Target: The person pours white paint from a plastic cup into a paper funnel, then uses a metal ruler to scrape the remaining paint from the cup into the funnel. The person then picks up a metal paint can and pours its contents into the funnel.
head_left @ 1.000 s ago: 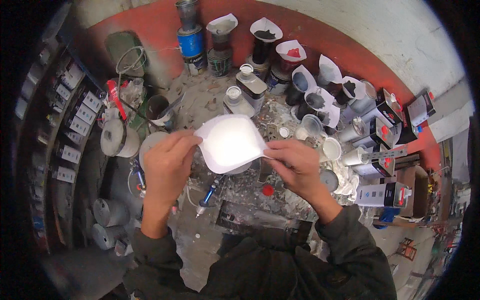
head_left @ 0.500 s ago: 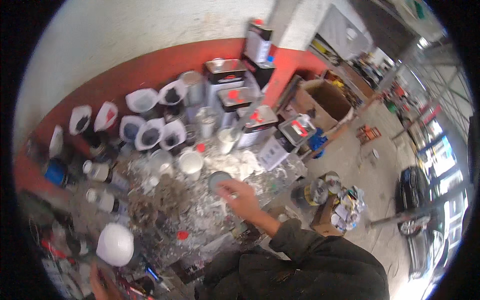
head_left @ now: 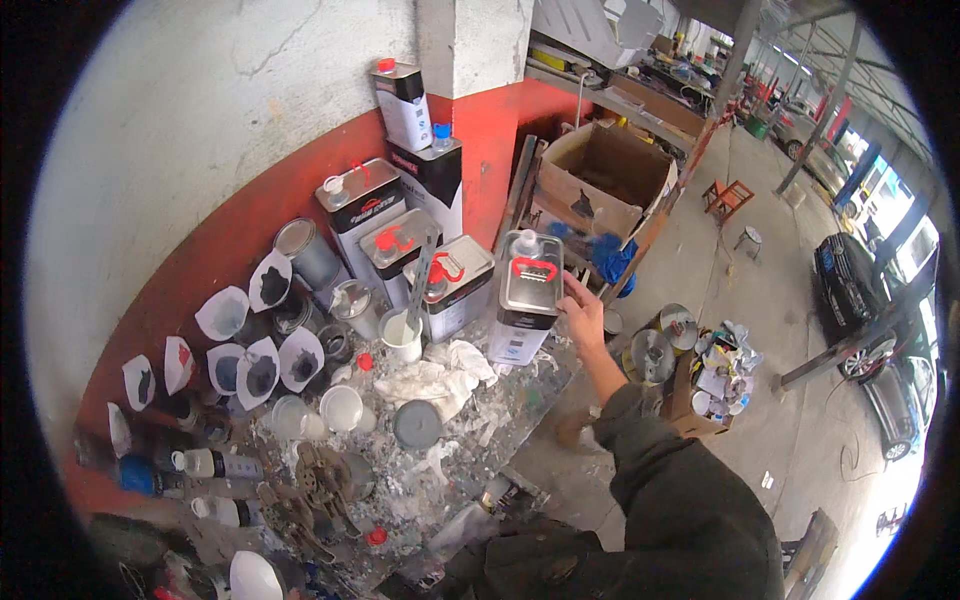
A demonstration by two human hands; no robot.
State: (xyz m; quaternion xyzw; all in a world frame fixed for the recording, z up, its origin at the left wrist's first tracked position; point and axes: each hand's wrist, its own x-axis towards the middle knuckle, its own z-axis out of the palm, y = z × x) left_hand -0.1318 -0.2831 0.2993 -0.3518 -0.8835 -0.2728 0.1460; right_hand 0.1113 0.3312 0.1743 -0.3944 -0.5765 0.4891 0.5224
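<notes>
Presently, the right hand (head_left: 583, 312) is at the rectangular metal can (head_left: 525, 300) standing upright close to the right edge of the table (head_left: 520, 410). Its fingers are slightly bent and only a little parted, the tips set against the upper side of the can; the thumb is not clearly visible, so whether the grip is closed cannot be told. The left hand is out of view and its fingers cannot be assessed. The can has a flat silver top with rounded corners, a white plastic cap (head_left: 526, 240) and a red handle (head_left: 535, 268). Just beside it, farther from that edge, stands a second metal can (head_left: 465, 305). Next comes a white plastic cup (head_left: 402, 342) with a flat metal strip (head_left: 420, 285) leaning out. A white cloth (head_left: 430, 382), soft and crumpled, lies near a smooth, round grey lid (head_left: 417, 425). The tabletop is rough, crusted with pale paint spatter.
</notes>
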